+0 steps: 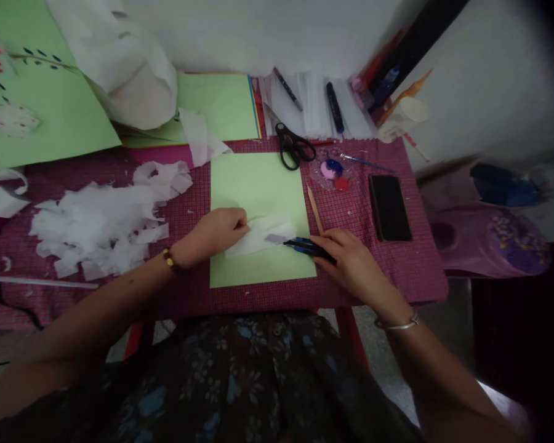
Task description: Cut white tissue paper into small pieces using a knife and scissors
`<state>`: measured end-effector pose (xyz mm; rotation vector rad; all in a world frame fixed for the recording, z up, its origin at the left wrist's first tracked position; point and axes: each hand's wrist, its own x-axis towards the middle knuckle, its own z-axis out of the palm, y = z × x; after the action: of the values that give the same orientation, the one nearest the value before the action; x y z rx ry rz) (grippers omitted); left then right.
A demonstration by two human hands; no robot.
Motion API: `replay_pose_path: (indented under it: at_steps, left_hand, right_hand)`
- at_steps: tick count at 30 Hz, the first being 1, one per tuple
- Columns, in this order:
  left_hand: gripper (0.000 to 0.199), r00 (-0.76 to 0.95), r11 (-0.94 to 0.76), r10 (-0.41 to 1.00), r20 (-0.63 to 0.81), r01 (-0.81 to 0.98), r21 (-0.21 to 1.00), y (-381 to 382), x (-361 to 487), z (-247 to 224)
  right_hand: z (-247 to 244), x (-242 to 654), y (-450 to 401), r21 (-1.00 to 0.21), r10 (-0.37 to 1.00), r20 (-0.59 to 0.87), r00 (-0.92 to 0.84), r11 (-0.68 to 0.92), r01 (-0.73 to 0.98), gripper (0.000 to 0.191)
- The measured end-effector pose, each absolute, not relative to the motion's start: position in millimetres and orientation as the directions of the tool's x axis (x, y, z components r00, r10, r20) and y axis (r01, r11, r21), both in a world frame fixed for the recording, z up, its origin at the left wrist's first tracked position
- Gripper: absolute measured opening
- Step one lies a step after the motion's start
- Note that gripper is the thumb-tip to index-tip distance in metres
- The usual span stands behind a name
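Observation:
A light green sheet of paper lies flat in front of me. On its lower half rests a folded piece of thin white tissue paper. My left hand is closed, fingers curled down at the tissue's left end and pinching it. My right hand grips a blue-and-black box cutter, its grey blade pointing left over the tissue's right part. Just above the right fingers lies a light wooden pencil. Black-handled scissors lie across the sheet's top right corner.
A heap of cut white tissue lies left. Behind are stacked coloured sheets, several white strips and a marker. Paint blobs, a thin brush and a phone are right, near the table's edge.

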<state>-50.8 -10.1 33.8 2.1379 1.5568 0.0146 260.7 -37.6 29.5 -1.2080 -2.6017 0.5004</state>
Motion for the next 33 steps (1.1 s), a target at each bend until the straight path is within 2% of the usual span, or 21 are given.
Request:
replay_pose_path:
  at_steps: [3, 6, 11, 20, 26, 28, 31, 33]
  left_hand:
    - [0.027, 0.345, -0.247, 0.922, -0.175, 0.873, 0.420, -3, -44, 34]
    - [0.038, 0.351, -0.238, 0.914, -0.205, 0.871, 0.430, 8, -39, 34]
    - [0.018, 0.383, -0.229, 0.856, -0.347, 0.883, 0.410, 21, -31, 36]
    - [0.019, 0.405, -0.235, 0.856, -0.321, 0.858, 0.456, 20, -33, 29]
    - [0.018, 0.416, -0.260, 0.854, -0.312, 0.861, 0.437, 18, -33, 37]
    - [0.020, 0.401, -0.305, 0.881, -0.250, 0.886, 0.350, 13, -35, 42]
    - [0.030, 0.379, -0.368, 0.925, -0.029, 0.911, 0.185, -2, -38, 45]
    - [0.039, 0.449, -0.449, 0.893, 0.043, 0.876, 0.176, -11, -38, 40]
  right_hand:
    - [31, 268, -34, -0.393, 0.772, 0.086, -0.630, 0.607, 0.691, 0.035]
    - [31, 272, -33, -0.394, 0.769, 0.077, -0.635, 0.609, 0.689, 0.035]
    - [29, 271, -32, -0.407, 0.763, 0.063, -0.644, 0.608, 0.681, 0.037]
    - [26, 258, -21, -0.396, 0.738, 0.051, -0.673, 0.634, 0.665, 0.036]
    - [28, 250, -20, -0.368, 0.716, 0.050, -0.696, 0.661, 0.654, 0.035]
    - [28, 250, -21, -0.369, 0.718, 0.043, -0.695, 0.658, 0.656, 0.035]
    - [28, 251, -22, -0.375, 0.722, 0.028, -0.691, 0.649, 0.662, 0.035]
    - [29, 251, -22, -0.378, 0.727, 0.019, -0.687, 0.641, 0.668, 0.035]
